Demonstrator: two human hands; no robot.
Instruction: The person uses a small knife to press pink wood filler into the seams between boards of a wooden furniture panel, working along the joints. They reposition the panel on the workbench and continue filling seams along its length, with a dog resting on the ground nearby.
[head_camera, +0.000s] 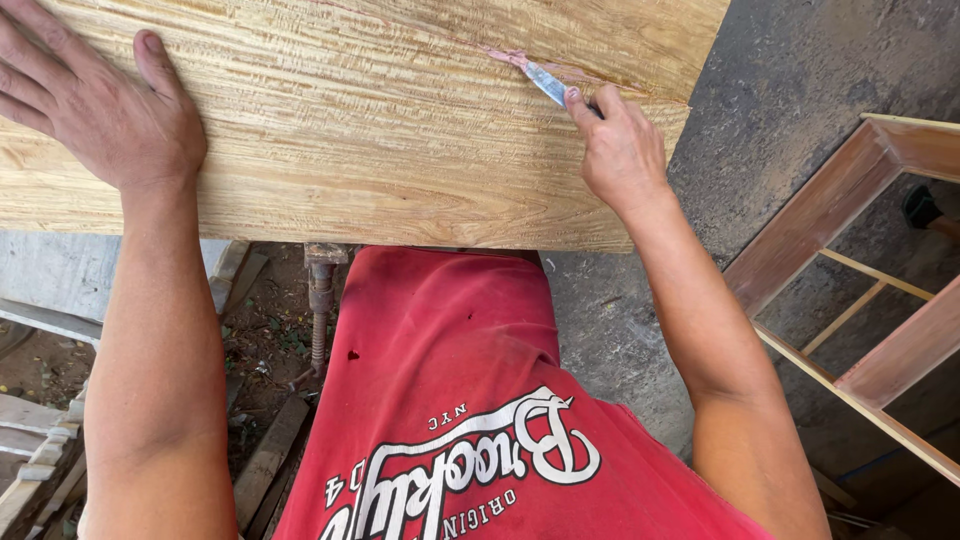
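A broad wooden board (380, 130) with strong yellow and brown grain fills the far part of the view, its near edge running just above the person's red printed shirt (450, 400). The left hand (95, 105) lies flat on the left part of the board, palm down, fingers spread open and thumb stretched toward the right; it grips nothing and simply presses on the wood. The right hand (620, 145) rests on the right part of the board, near its right edge, fingers curled closed around a small scraper blade (545, 82). The forefinger lies along the top of the tool, and the pale metal tip points up and to the left, touching the wood. The tip sits in a long reddish split (510, 58) in the board's surface, which runs diagonally from the blade toward the right edge beyond the hand. How the tool's handle looks cannot be told, as the fist hides it.

Under the board's near edge, left of the shirt, a rusty threaded clamp screw (322, 300) hangs down over bare ground littered with scraps. Loose wooden slats (40, 460) lie at the near left. On the right, well apart from the board, a reddish-brown wooden frame (840, 210) with thin cross bars stands on a dark concrete floor (790, 70).
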